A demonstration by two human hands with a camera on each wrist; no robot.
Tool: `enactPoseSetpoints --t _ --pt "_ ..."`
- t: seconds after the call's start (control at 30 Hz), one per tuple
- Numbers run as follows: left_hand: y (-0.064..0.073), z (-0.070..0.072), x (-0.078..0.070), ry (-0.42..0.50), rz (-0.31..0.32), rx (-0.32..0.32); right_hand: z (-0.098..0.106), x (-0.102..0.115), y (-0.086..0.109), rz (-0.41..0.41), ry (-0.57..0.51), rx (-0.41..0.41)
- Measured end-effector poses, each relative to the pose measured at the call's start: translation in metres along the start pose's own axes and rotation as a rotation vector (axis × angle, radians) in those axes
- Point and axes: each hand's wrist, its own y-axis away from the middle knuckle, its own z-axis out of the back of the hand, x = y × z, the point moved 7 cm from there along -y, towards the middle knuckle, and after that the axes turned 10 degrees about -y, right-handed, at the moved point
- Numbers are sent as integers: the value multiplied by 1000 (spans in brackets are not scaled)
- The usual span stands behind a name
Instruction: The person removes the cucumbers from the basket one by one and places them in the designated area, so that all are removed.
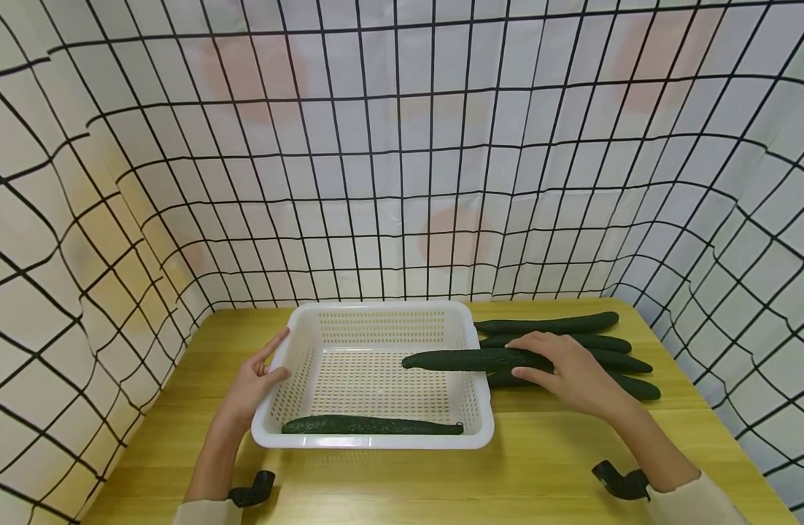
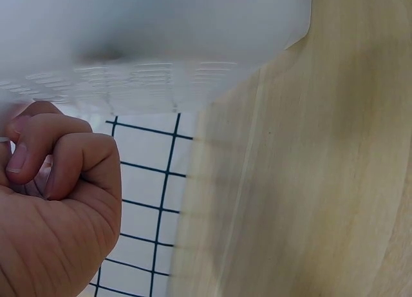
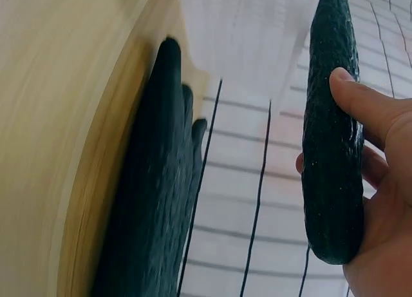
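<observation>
My right hand point(image 1: 569, 372) holds a dark green cucumber point(image 1: 464, 359) lengthwise, raised above the table, its far end reaching over the right rim of a white plastic basket point(image 1: 376, 442). In the right wrist view the thumb point(image 3: 357, 94) presses one side of this cucumber, with fingertips showing at the opposite side. With its thumb inside and its fingers outside, my left hand point(image 1: 251, 383) grips the basket's left rim. Curled fingers show beside the basket wall point(image 2: 212, 26) in the left wrist view. Another cucumber point(image 1: 372, 425) lies in the basket along the near wall.
Several more cucumbers point(image 1: 553, 324) lie side by side on the wooden table point(image 1: 376, 488), right of the basket and partly under my right hand. Black wire grid panels point(image 1: 402, 182) backed by pale cloth stand behind the table and along both sides.
</observation>
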Motion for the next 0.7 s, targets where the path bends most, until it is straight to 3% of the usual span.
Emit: enactPoseSetpoints --t 0.4,0.7 --pt "-1 0 2 -2 7 -9 40 -40 39 -42 -30 -65" --pt "-1 1 2 -8 4 -7 53 -78 70 -115 -19 -65"
